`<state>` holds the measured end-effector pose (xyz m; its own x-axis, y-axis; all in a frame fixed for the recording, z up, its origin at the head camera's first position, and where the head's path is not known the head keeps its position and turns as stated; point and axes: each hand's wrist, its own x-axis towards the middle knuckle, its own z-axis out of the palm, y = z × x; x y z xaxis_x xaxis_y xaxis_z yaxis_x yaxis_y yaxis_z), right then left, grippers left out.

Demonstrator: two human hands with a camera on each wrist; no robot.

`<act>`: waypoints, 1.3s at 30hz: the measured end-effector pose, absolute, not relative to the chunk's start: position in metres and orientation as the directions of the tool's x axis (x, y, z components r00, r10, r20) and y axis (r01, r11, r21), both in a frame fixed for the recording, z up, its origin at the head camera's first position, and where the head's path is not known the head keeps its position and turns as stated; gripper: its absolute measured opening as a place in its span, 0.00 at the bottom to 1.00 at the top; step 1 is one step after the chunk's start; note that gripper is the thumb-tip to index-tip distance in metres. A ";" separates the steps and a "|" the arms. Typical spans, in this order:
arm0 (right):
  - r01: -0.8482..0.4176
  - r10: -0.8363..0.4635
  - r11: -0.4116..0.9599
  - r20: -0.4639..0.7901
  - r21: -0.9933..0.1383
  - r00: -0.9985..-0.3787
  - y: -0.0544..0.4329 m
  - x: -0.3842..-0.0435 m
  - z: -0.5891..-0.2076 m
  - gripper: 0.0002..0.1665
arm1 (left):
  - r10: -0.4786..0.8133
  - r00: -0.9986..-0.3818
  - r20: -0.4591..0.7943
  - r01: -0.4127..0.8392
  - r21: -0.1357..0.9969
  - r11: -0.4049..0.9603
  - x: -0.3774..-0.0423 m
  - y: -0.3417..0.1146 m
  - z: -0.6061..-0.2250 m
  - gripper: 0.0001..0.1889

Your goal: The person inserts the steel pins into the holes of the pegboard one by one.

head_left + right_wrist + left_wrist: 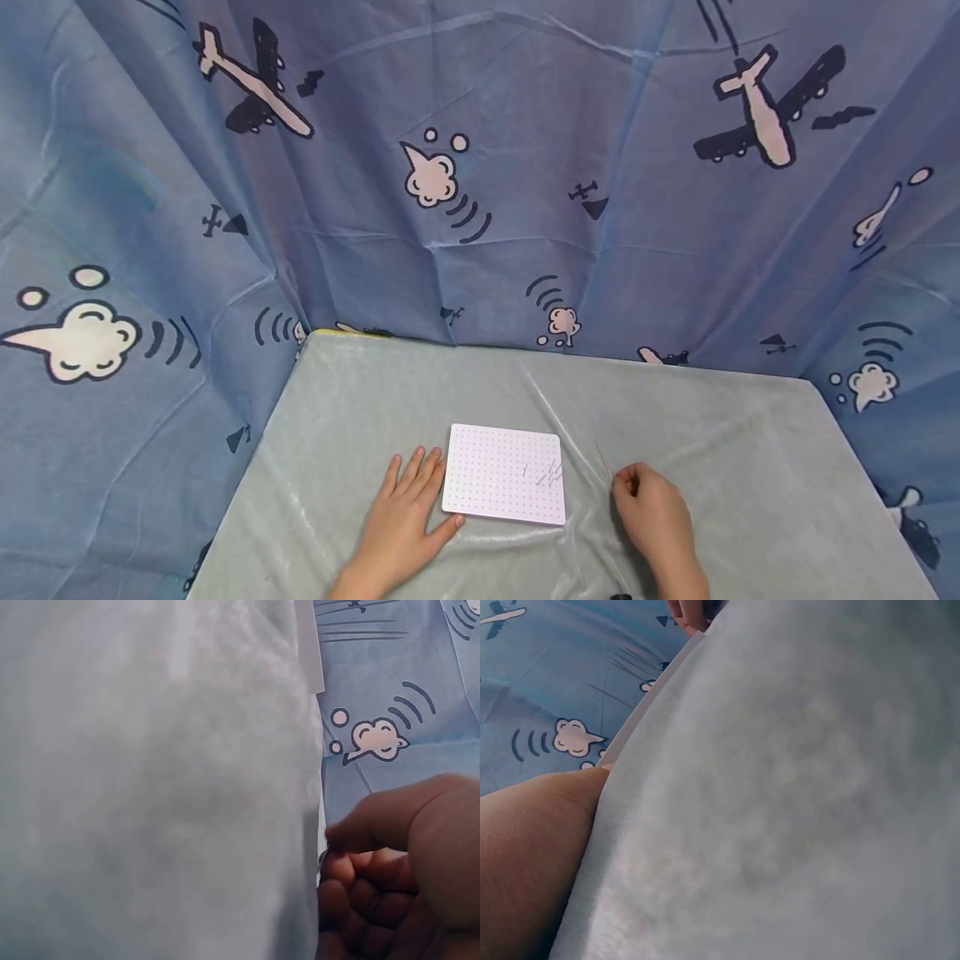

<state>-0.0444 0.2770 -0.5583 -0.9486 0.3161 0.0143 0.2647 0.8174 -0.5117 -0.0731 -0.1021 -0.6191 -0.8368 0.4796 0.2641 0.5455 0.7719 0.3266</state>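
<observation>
A white board (491, 492) with a grid of small dots or holes lies on the cloth between the hands. Several thin needles (551, 473) stand up from its right part; they also rise past the board's edge in the left wrist view (634, 666). My left hand (403, 521) lies flat with fingers spread at the board's left side, its thumb by the lower left corner. Right of the board, my right hand (656, 512) pinches a thin needle (604, 461) between thumb and forefinger, pointing up and left. In the right wrist view, the remaining fingers (367, 904) are curled.
A pale grey-green cloth (360, 392) with creases covers the table. Blue curtains (495, 100) printed with planes and clouds hang behind and at both sides. A small dark object (621, 597) is cut off at the bottom edge of the head view.
</observation>
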 end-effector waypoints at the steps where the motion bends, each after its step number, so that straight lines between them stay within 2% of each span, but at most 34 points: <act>1: 0.259 0.318 0.817 0.028 -0.516 -0.948 0.277 -0.045 -0.558 0.07 | 0.479 -0.836 0.267 0.546 0.327 0.771 -0.073 -0.102 -0.619 0.46; 11: 0.244 0.374 0.756 0.096 -0.607 -0.923 0.267 -0.049 -0.551 0.03 | 0.473 -0.840 0.264 0.540 0.341 0.769 -0.076 -0.102 -0.617 0.46; 14: 0.217 0.388 0.734 0.136 -0.643 -0.912 0.261 -0.049 -0.550 0.01 | 0.474 -0.843 0.253 0.536 0.339 0.773 -0.076 -0.102 -0.617 0.46; 16: 0.181 0.389 0.719 0.173 -0.671 -0.905 0.257 -0.048 -0.550 0.04 | 0.475 -0.845 0.247 0.534 0.336 0.776 -0.076 -0.102 -0.617 0.46; 22: 0.023 0.328 0.666 0.266 -0.746 -0.906 0.242 -0.046 -0.550 0.09 | 0.475 -0.846 0.241 0.532 0.336 0.777 -0.076 -0.102 -0.619 0.47; 28: -0.119 0.236 0.634 0.338 -0.764 -0.911 0.231 -0.046 -0.554 0.13 | 0.475 -0.844 0.248 0.535 0.341 0.773 -0.075 -0.103 -0.619 0.47; 39: -0.166 0.166 0.647 0.349 -0.745 -0.922 0.221 -0.044 -0.556 0.19 | 0.478 -0.847 0.233 0.531 0.337 0.777 -0.074 -0.103 -0.619 0.47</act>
<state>-0.0444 0.2213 -0.5560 -0.9222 0.1660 0.3493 -0.1657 0.6466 -0.7447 -0.0743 -0.1030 -0.6188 -0.8469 0.4781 0.2328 0.5314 0.7772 0.3371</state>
